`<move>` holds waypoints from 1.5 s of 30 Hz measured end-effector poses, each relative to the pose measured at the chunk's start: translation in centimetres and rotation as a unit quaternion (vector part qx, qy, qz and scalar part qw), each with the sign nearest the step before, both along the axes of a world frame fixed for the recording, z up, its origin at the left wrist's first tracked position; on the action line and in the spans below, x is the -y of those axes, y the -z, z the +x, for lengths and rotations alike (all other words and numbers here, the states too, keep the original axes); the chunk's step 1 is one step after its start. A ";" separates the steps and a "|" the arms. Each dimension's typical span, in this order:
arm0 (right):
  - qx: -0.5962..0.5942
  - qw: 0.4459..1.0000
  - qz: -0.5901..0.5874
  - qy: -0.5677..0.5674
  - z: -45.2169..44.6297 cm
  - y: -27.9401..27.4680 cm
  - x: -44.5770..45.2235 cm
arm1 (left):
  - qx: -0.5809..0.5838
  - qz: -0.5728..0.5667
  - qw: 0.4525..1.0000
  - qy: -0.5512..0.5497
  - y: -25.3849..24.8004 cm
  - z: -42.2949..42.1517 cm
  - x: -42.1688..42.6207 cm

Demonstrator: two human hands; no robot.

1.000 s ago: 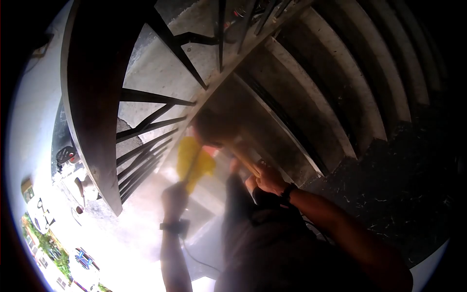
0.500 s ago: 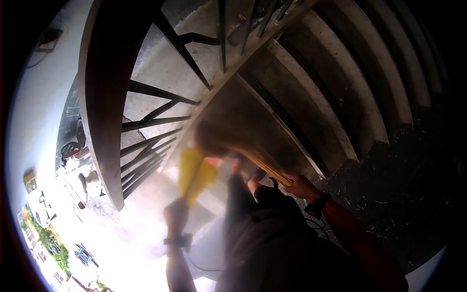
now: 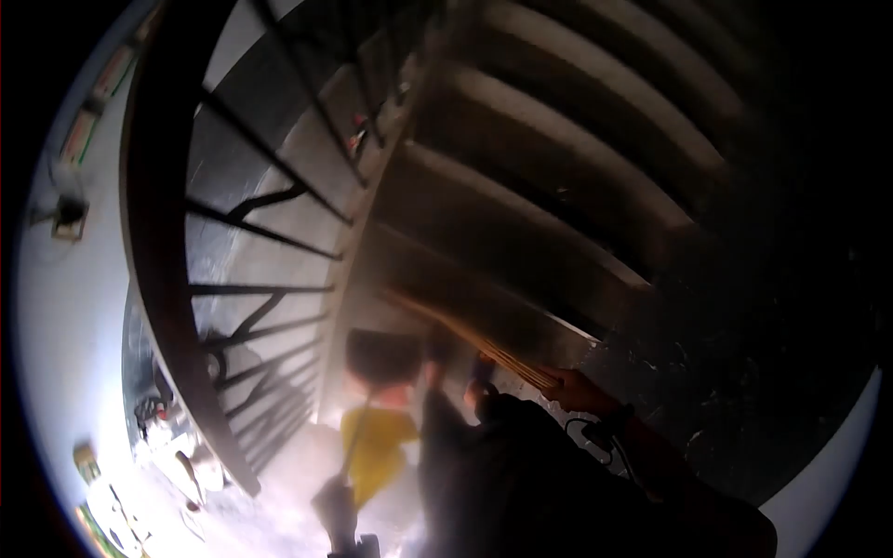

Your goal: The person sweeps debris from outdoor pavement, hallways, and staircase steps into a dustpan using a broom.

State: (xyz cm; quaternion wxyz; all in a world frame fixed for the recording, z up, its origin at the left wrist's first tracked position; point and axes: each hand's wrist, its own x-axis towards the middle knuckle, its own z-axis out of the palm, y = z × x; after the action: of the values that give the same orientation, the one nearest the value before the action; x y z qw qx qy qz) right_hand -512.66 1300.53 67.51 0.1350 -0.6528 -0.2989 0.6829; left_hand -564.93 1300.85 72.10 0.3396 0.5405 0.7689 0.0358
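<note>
My right hand (image 3: 579, 391) is wrapped round a stick broom (image 3: 507, 358), a bundle of thin tan sticks. It slants up and left over the lower stair tread, its far end blurred. At the bottom, my left hand (image 3: 337, 507) closes on the thin handle of a dustpan (image 3: 381, 395). The dustpan has a yellow part near my hand and a dark, reddish-edged part farther off, close to the foot of the railing. My feet (image 3: 476, 386) stand between the two tools.
Curved concrete stairs (image 3: 549, 121) rise toward the upper right. A metal railing (image 3: 265, 288) with a broad dark handrail (image 3: 153, 232) runs along the left. Dark speckled flooring (image 3: 707, 391) lies at right. Bright clutter (image 3: 177, 456) shows beyond the railing.
The view has shifted, so stairs and railing sit differently. The dustpan and my left hand now appear lower in view. The broom's outer end has dropped too; both hands keep their hold.
</note>
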 end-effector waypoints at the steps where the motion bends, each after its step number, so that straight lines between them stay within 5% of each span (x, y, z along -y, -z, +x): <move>1: 0.007 1.000 0.006 0.028 0.8 -0.6 1.1 | 0.007 0.016 1.000 0.009 -0.4 0.5 0.0; 3: 0.016 0.997 0.031 0.071 2.4 -1.0 3.8 | 0.023 0.083 0.993 0.079 -1.5 1.5 -0.4; 4: 0.031 0.993 0.028 0.110 3.1 -2.3 4.5 | 0.131 0.058 0.989 -0.046 -2.9 2.4 -0.3; 9: 0.092 0.954 0.064 0.277 7.0 -6.4 8.9 | 0.179 0.112 0.976 0.047 -4.5 6.1 -3.2; 10: 0.106 0.940 0.074 0.316 7.7 -7.0 9.4 | 0.193 0.071 0.979 -0.006 -5.5 7.9 -4.2; 12: 0.133 0.907 0.090 0.390 9.4 -8.3 10.3 | 0.064 0.087 0.985 0.132 -5.2 9.6 -6.8; 13: 0.171 0.891 0.078 0.414 10.5 -8.6 10.5 | 0.131 0.095 0.978 0.134 -5.7 10.8 -7.6; 20: 0.198 0.842 0.098 0.492 18.2 -3.8 12.5 | 0.111 0.132 0.956 0.238 -8.0 21.1 -13.9; 23: 0.150 0.800 0.095 0.573 18.5 -1.4 9.0 | 0.210 0.162 0.934 0.238 -7.4 24.5 -15.7; 26: 0.175 0.826 0.099 0.527 16.0 -1.6 3.3 | 0.188 0.143 0.937 0.258 -8.1 27.1 -17.7; 29: 0.194 0.863 0.168 0.435 14.9 5.0 0.3 | 0.226 0.113 0.937 0.241 -9.9 30.1 -19.1; 31: 0.122 0.889 0.131 0.421 13.3 0.7 -3.3 | 0.235 0.104 0.937 0.235 -11.5 32.4 -20.1; 35: 0.183 0.901 0.148 0.364 12.0 -2.9 -7.7 | 0.298 0.067 0.922 0.240 -11.9 34.4 -22.4; 36: 0.207 0.905 0.164 0.335 12.2 -2.7 -7.9 | 0.150 0.075 0.935 0.313 -12.0 34.9 -23.3; 39: 0.257 0.905 0.159 0.299 13.0 -7.0 -8.4 | 0.126 0.066 0.943 0.300 -12.3 36.5 -24.8; 43: 0.261 0.937 0.058 0.225 18.4 -11.5 -9.6 | 0.251 0.074 0.929 0.262 -12.5 38.2 -26.6; 45: 0.382 0.909 0.075 0.151 22.4 -9.9 -10.4 | 0.223 0.094 0.922 0.301 -12.1 39.0 -27.4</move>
State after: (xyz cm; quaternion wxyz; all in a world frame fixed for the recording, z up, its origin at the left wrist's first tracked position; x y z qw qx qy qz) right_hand -490.27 1310.96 77.40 0.1605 -0.8889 -0.2762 0.3282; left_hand -525.92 1328.23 84.24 0.4444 0.7544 0.4671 0.1237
